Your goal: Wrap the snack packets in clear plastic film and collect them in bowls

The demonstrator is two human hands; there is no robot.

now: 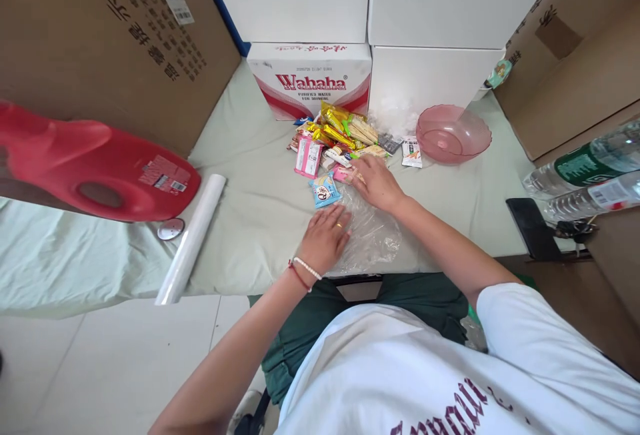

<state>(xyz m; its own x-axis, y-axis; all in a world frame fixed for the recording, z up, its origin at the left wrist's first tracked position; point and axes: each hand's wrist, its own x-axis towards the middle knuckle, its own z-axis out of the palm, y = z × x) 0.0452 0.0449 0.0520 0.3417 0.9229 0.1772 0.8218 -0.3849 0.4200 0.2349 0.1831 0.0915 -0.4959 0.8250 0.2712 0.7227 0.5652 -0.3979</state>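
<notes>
My left hand (324, 240) lies flat at the table's front, fingers stretched out on the left edge of a clear plastic bag (373, 238). Just beyond its fingertips is a small blue snack packet (325, 190). Farther forward, my right hand (376, 181) reaches over the bag with its fingers extended at the near edge of a snack pile. Its fingertips are beside a pink packet (343, 174); whether they touch it is unclear. Yellow wrapped snacks (333, 131) top the pile, and a pink-and-white packet (308, 157) lies at its left. A white packet (411, 153) sits to the right.
Behind the pile stands a Wahaha carton (320, 81). A pink translucent bowl (453, 145) is at the right, near water bottles (595, 161) and a black phone (533, 227). On the left are a red jug (100, 168) and a white roll (193, 241).
</notes>
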